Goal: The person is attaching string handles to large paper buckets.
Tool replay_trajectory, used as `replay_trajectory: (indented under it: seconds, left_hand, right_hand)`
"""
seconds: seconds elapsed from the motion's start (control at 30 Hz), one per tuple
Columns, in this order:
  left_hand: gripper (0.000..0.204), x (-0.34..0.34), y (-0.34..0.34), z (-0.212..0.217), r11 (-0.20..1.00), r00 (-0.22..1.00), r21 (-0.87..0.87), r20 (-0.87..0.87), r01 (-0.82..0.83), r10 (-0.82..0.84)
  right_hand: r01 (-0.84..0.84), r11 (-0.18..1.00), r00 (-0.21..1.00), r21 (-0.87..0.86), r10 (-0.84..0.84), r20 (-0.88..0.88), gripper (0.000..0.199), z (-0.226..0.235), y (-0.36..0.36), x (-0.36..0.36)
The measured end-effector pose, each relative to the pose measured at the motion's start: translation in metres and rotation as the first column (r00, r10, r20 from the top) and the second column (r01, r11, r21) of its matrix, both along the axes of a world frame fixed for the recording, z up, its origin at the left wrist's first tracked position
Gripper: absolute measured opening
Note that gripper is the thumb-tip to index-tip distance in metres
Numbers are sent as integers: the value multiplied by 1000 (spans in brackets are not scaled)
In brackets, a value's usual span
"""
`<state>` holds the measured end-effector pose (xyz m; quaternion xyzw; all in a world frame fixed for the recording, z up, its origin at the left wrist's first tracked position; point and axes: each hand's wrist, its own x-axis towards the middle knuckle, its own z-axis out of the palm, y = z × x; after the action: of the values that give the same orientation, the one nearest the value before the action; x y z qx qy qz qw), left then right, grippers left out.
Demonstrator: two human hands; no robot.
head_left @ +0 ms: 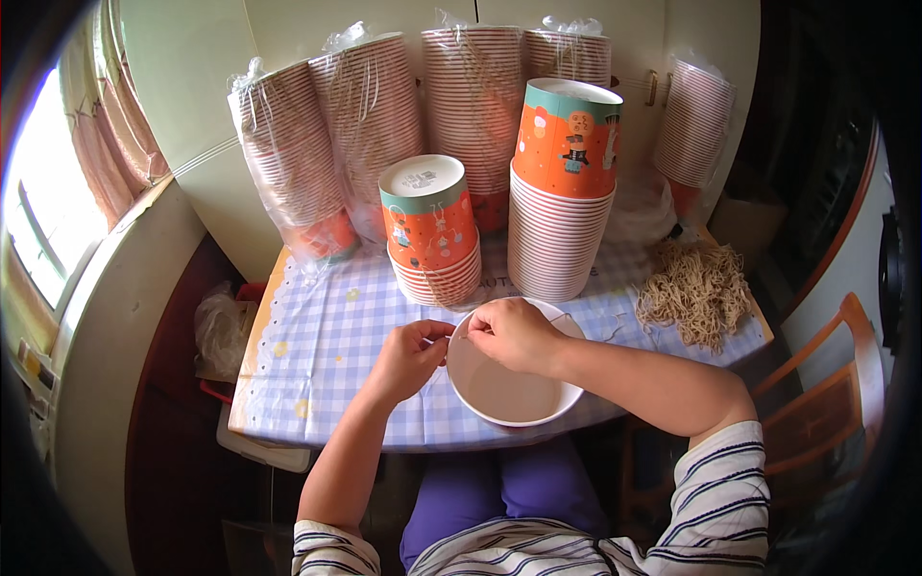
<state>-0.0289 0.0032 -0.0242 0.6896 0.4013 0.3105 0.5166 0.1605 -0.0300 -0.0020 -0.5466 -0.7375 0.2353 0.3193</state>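
Observation:
A white-lined paper bucket (509, 394) sits at the table's front edge before me, its open mouth tilted up toward me. At its left rim my left hand (408, 360) is closed, thumb and fingers pinched against the outside of the wall. My right hand (514, 334) reaches over the bucket's mouth, fingertips pinched together just inside the same part of the rim. Whatever lies between the fingers of either hand is too small or hidden to make out. To the right is a tangled heap of beige cords (699, 293).
Behind the bucket stand a short stack of orange upside-down buckets (432, 230) and a taller one (565, 192). Several plastic-wrapped bucket stacks (375, 115) line the back. A blue checked tablecloth (327, 370) covers the table. At right is a wooden chair (826, 403).

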Motion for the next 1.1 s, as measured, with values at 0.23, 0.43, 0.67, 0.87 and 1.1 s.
replay_trajectory:
  seconds: [0.23,0.43,0.67,0.87,1.1]
  left_hand:
    - [26,-1,4,-3,999,999,43,-34,19,-18]
    - [25,-2,6,1,997,995,33,-80,66,-63]
    - [21,-1,7,18,969,952,209,-300,132,-64]
    - [20,0,5,19,993,958,85,-281,84,-57]
    - [11,-30,5,-13,812,920,-530,391,244,-22]
  right_hand:
    - [19,1000,1000,-11,-19,-6,14,-2,2,-3]
    - [39,999,999,-23,-39,2,14,-3,4,-6]
    - [48,998,999,-47,-49,-9,14,-1,4,-7]
    - [-7,985,1000,-175,8,10,22,12,0,7]
    - [-126,972,989,-197,107,-104,25,68,-63,31]
